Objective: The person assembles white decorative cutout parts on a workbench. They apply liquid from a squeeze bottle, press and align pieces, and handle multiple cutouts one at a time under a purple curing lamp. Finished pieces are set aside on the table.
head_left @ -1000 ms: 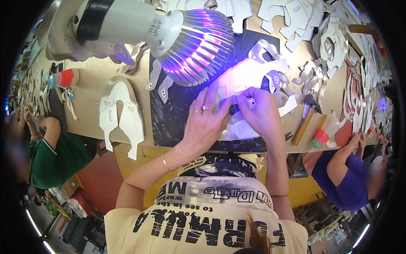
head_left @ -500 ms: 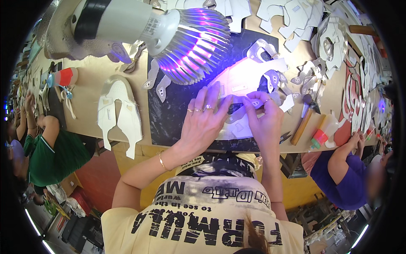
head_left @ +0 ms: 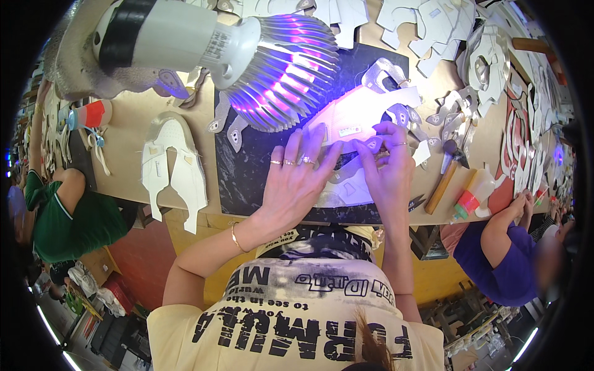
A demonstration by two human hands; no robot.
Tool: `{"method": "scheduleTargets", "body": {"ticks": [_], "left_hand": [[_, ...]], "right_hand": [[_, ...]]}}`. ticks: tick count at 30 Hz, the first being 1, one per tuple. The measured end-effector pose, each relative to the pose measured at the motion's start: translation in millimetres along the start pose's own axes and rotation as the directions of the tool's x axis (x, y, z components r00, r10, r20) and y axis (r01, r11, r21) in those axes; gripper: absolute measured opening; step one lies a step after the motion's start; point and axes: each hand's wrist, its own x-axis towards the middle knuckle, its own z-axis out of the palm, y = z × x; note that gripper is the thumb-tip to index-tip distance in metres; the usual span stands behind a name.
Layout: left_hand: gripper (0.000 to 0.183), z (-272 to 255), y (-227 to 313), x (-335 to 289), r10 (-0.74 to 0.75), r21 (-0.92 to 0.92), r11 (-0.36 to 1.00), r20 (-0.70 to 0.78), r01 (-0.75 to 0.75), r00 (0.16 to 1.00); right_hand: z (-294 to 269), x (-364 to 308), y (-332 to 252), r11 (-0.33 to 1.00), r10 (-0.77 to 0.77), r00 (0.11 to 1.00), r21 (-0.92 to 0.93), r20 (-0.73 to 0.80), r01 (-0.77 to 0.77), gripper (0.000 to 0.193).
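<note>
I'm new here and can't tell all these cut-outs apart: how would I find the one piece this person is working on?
Start at the big finned lamp glowing purple over the dark mat. Just right of it, the left hand and right hand press on a white shoe piece. It alone is lit violet, unlike the plain white one lying to the left.

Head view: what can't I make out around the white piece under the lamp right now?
- White piece: its near part is hidden by the left hand and right hand.
- Small part at the right fingertips: too small to identify.
- Mat: its far left corner is hidden by the lamp.
</note>
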Motion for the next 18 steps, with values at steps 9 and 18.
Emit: {"method": "scheduleTargets", "body": {"ticks": [9, 18], "left_hand": [[0.055, -2.7, -1.0, 3.2, 0.043, 0.045, 0.998, 0.032, -0.045, 0.999], [0.058, -8.3, -3.0, 11.7, 0.007, -0.034, 0.999, 0.103, -0.003, 0.995]], "right_hand": [[0.1, 7.3, -1.5, 1.000, 0.031, 0.999, 0.003, 0.024, -0.031, 0.034], [-6.2, 3.0, -0.9, 0.979, 0.196, 0.980, -0.056, -0.041, -0.198, 0.030]]}}
